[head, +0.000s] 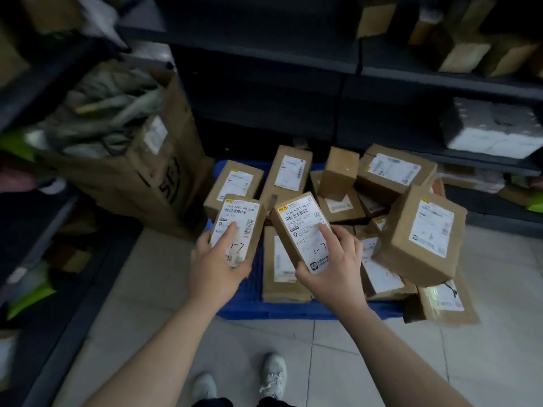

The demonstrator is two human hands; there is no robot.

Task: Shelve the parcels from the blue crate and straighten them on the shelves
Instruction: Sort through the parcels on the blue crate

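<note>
Head view, left parcel [244,214] within left fingers [228,238], right parcel [299,220] within right fingers [325,232]

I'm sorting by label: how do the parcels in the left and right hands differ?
The left parcel, in the left hand, points nearly straight away; the right parcel, in the right hand, slants leftward. Right parcel's label reads K301, left parcel's seemingly A600. Both are brown boxes handwritten 1-7.

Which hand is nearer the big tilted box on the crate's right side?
Right. The right hand is just left of the big box; the left hand is farther left.
</note>
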